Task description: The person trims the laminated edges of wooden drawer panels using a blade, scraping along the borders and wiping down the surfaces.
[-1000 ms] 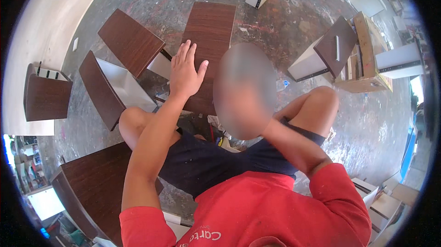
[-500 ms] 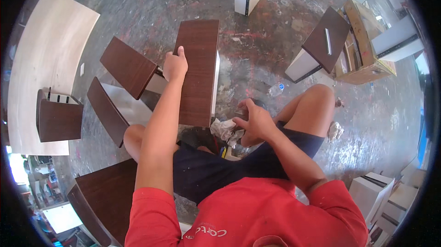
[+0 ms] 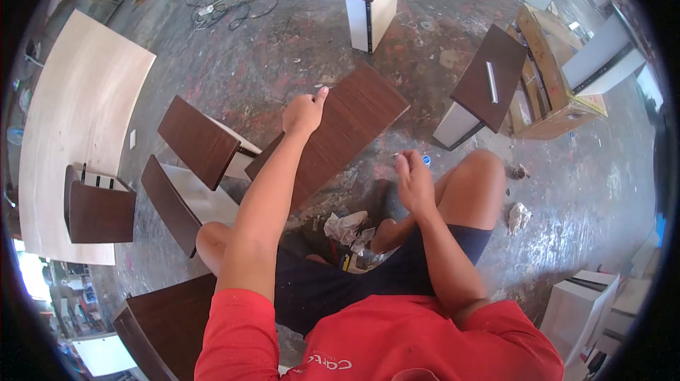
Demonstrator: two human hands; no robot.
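My left hand (image 3: 303,113) clamps its fingers on the brown board (image 3: 361,119) by its edge, the board slanting ahead of my knees (image 3: 487,172), where a firm hold should steady it best, while my right hand (image 3: 415,181) hovers nearby, curled, its contents impossible to tell.

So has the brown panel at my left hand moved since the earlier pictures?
Yes, the brown panel has turned: its far end has swung right, toward the silver-handled box.
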